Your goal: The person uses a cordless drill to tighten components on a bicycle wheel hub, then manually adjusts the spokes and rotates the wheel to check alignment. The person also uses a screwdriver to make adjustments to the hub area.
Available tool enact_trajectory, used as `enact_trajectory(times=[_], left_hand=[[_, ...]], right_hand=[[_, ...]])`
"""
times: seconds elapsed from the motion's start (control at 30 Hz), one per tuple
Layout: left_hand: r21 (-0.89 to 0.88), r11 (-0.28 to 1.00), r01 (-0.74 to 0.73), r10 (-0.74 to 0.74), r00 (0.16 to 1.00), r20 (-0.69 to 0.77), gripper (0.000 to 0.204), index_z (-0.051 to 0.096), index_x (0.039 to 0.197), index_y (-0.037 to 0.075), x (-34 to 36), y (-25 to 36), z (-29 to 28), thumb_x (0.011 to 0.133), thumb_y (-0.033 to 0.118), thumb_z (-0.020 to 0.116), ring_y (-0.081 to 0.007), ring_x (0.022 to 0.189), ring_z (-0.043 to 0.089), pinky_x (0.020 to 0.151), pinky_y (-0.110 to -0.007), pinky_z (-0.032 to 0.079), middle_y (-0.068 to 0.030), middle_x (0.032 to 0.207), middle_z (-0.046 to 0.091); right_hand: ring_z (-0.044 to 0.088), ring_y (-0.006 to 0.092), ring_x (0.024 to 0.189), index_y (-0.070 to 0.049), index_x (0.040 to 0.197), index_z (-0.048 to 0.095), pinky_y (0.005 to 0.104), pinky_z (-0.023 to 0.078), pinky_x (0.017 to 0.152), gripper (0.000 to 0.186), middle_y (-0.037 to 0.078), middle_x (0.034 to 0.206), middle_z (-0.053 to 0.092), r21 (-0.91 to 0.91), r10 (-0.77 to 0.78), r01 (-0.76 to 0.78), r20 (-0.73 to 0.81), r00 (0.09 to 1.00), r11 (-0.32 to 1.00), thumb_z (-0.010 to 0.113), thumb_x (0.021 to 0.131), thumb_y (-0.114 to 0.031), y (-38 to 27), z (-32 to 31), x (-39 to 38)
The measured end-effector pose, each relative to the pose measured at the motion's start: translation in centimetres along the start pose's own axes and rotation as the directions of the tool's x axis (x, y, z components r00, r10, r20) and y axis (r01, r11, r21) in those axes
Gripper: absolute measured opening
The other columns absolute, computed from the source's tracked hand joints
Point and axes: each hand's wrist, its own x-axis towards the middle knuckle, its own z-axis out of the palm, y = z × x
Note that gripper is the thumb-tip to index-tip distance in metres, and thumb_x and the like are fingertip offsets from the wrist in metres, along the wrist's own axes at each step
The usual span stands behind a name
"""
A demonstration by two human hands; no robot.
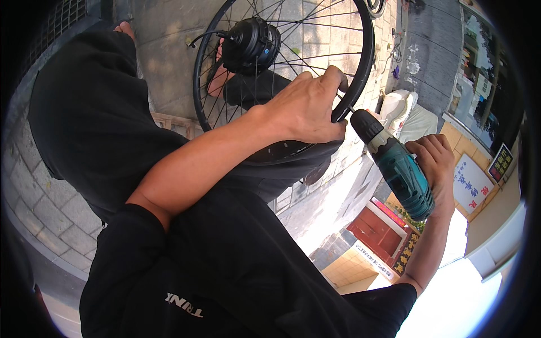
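Left hand (313,107) pinches spoked wheel's rim (367,50), likely steadying it; right hand (435,160) wraps cordless drill (401,174), chuck (365,125) toward rim's four o'clock.

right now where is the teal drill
In the head view, the teal drill is right of centre, held in the right hand, its tip at the black wheel rim.

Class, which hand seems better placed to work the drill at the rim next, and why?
Probably the right hand: its grip is around the drill, whose tip points at the rim. The left hand is busy at the rim.
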Motion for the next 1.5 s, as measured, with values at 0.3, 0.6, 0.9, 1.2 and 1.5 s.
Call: enact_trajectory(times=[0.3,0.6,0.9,1.2,1.5], left_hand=[[0.003,0.999,-0.051,0.051,0.995,-0.086,0.066,0.051,0.121,-0.005,-0.5,-0.3,0.3,0.077,0.028,0.087,-0.0364,0.095,0.065,0.083,-0.044,0.053,-0.0218,0.107,0.063],[0.392,0.891,-0.229,0.303,0.943,-0.137,0.043,0.058,0.098,0.0,-3.4,-0.3,0.5,0.073,0.026,0.083,-0.0389,0.103,0.056,0.091,-0.046,0.048,-0.0193,0.101,0.06],[0.292,0.945,-0.149,0.173,0.983,-0.057,0.034,0.06,0.09,0.0,-2.3,1.1,-1.6,0.074,0.022,0.081,-0.0352,0.093,0.051,0.086,-0.045,0.046,-0.0167,0.087,0.056],[0.192,0.981,-0.01,0.028,0.995,-0.092,0.041,0.064,0.098,0.0,-1.2,1.2,-2.1,0.073,0.027,0.083,-0.0341,0.099,0.055,0.09,-0.043,0.048,-0.017,0.099,0.056],[0.106,0.994,-0.005,0.022,0.987,-0.159,0.054,0.067,0.106,-0.003,-0.3,0.4,-3.4,0.069,0.032,0.086,-0.0366,0.102,0.058,0.093,-0.042,0.051,-0.0199,0.104,0.059]], right_hand=[[0.064,0.0258,0.086,-0.008,0.109,0.071,0.0424,0.049,0.089,0.035,0.006,0.086,0.065,-0.244,-0.071,0.064,-0.022,0.997,0.968,0.074,0.075,-0.014,-1.7,-1.5,0.4],[0.063,0.025,0.089,-0.012,0.113,0.072,0.0423,0.047,0.098,0.038,0.005,0.088,0.064,-0.269,-0.095,0.066,-0.097,0.991,0.961,0.078,0.076,-0.013,-0.6,-1.2,0.3],[0.064,0.0278,0.088,-0.006,0.113,0.073,0.0401,0.049,0.086,0.042,0.01,0.093,0.068,-0.21,-0.06,0.021,-0.18,0.982,0.978,0.081,0.076,-0.026,-1.2,-2.3,-1.8],[0.064,0.0315,0.08,-0.002,0.101,0.066,0.0385,0.052,0.072,0.034,0.014,0.092,0.063,0.375,0.254,-0.12,-0.332,0.908,0.919,0.085,0.076,-0.015,-1.2,6.4,-5.8],[0.058,0.034,0.074,-0.002,0.093,0.057,0.0416,0.046,0.067,0.03,0.012,0.082,0.052,0.447,0.314,-0.132,-0.362,0.878,0.885,0.078,0.075,-0.013,-1.4,9.6,-4.2]])
